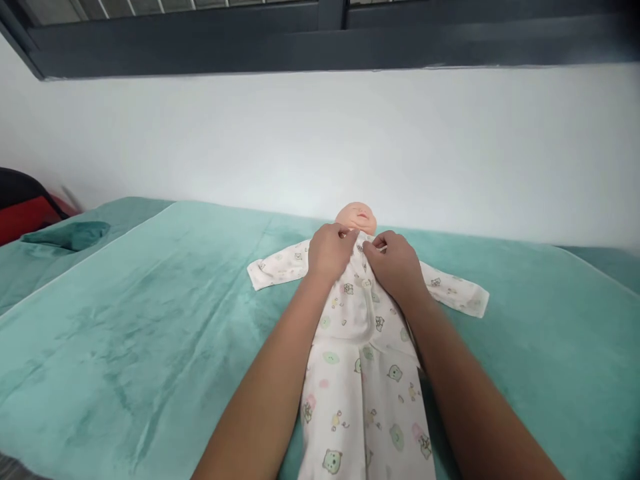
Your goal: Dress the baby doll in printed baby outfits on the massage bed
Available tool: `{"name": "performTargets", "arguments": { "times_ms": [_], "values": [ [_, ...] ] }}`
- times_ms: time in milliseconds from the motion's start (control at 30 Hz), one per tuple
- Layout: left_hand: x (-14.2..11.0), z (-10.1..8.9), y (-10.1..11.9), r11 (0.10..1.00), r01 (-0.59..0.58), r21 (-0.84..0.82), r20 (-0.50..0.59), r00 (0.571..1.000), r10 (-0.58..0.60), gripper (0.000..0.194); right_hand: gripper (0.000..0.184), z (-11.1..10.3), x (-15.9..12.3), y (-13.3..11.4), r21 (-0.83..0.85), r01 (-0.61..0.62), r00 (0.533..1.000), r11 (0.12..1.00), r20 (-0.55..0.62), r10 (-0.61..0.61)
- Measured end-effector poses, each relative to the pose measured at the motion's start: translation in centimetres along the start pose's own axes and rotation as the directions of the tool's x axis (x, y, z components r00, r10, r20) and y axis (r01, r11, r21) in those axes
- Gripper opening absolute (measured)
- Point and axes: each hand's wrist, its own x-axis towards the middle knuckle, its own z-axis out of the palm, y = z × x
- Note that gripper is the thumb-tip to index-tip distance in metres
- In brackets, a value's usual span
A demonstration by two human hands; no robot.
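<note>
1 doll [357,217], head near the far edge of the green-covered bed [175,320], against the white wall [250,133]. 1 white printed garment [350,373], sleeves spread, running toward the near edge. 2 hands: left [331,250] and right [395,263], both at its neckline. 1 dark window frame [200,43] above.

garment [345,380] on cover [150,320] | doll's head [357,217] at collar [359,237] | wall [300,140] behind

Bare hands [331,253], uncovered wrists [323,280], bare forearms [265,380], smooth outlines, forearms tapering toward the wrists
</note>
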Motion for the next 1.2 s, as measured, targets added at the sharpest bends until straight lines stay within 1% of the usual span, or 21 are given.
{"name": "performTargets", "arguments": {
  "times_ms": [67, 133, 200, 300, 367, 433, 533, 667, 733, 800, 867, 933, 1067, 1133, 1200],
  "values": [
    [-0.1, 0.4, -0.1, 0.999, -0.015, 0.040, -0.009, 1.000, 0.015, 0.015, 0.013, 0.1, 0.0, -0.1, 0.019, 0.032, 0.999, 0.999, -0.030, -0.032],
    [-0.2, 0.2, -0.3, 0.999, -0.043, 0.032, -0.032, 0.999, 0.044, 0.010, 0.014, 0.0, 0.0, -0.1, 0.091, 0.046, 0.997, 0.995, -0.059, -0.040],
    [-0.1, -0.2, -0.4, 0.997, -0.065, -0.036, -0.053, 0.997, 0.063, 0.011, 0.015, -0.3, 0.0, -0.2, 0.215, 0.013, 0.995, 0.977, -0.095, 0.008],
    [0.3, -0.9, -0.1, 0.972, -0.049, -0.228, -0.073, 0.997, 0.033, 0.012, 0.018, -0.5, 0.0, -0.4, 0.433, -0.040, 0.992, 0.900, -0.092, 0.088],
    [0.4, -1.2, 0.3, 0.941, -0.001, -0.339, -0.022, 1.000, -0.007, 0.012, 0.020, -0.4, 0.0, -0.4, 0.540, -0.044, 0.994, 0.841, -0.064, 0.093],
    [0.4, -1.1, 0.7, 0.920, 0.050, -0.388, 0.052, 0.998, -0.033, 0.010, 0.020, -0.2, 0.0, -0.3, 0.589, -0.029, 0.996, 0.808, -0.050, 0.073],
    [0.3, -0.8, 0.7, 0.911, 0.087, -0.402, 0.120, 0.992, -0.042, 0.008, 0.020, 0.1, 0.0, -0.1, 0.607, -0.025, 0.998, 0.795, -0.036, 0.059],
    [0.3, -0.5, 0.3, 0.896, 0.076, -0.438, 0.143, 0.990, -0.014, 0.007, 0.020, 0.4, 0.1, 0.3, 0.611, 0.024, 0.999, 0.791, -0.034, -0.004],
    [0.3, -0.5, 0.2, 0.874, 0.103, -0.474, 0.149, 0.988, -0.035, 0.004, 0.019, 0.4, 0.1, 0.4, 0.598, 0.052, 0.999, 0.800, -0.027, -0.045],
    [0.3, -0.5, 0.4, 0.843, 0.156, -0.514, 0.169, 0.982, -0.078, 0.003, 0.018, 0.3, 0.1, 0.5, 0.582, 0.064, 0.997, 0.811, -0.010, -0.071],
    [0.2, -0.6, 0.6, 0.817, 0.199, -0.541, 0.192, 0.975, -0.110, 0.002, 0.018, 0.3, 0.1, 0.6, 0.570, 0.069, 0.996, 0.819, 0.001, -0.085],
    [0.1, -0.7, 0.7, 0.809, 0.215, -0.548, 0.203, 0.972, -0.120, 0.003, 0.016, 0.3, 0.1, 0.7, 0.577, 0.074, 0.996, 0.814, 0.001, -0.091],
    [0.2, -0.6, 0.6, 0.849, 0.160, -0.504, 0.168, 0.982, -0.085, 0.007, 0.013, 0.4, 0.0, 0.6, 0.586, 0.088, 0.995, 0.806, -0.014, -0.099],
    [0.3, -0.6, 0.5, 0.880, 0.122, -0.459, 0.157, 0.986, -0.055, 0.010, 0.013, 0.3, -0.2, 0.4, 0.552, 0.115, 0.992, 0.826, -0.028, -0.119],
    [0.4, -0.6, 0.5, 0.907, 0.094, -0.410, 0.158, 0.987, -0.031, 0.014, 0.012, 0.1, -0.3, 0.2, 0.503, 0.164, 0.985, 0.849, -0.035, -0.169]
  ]
}}
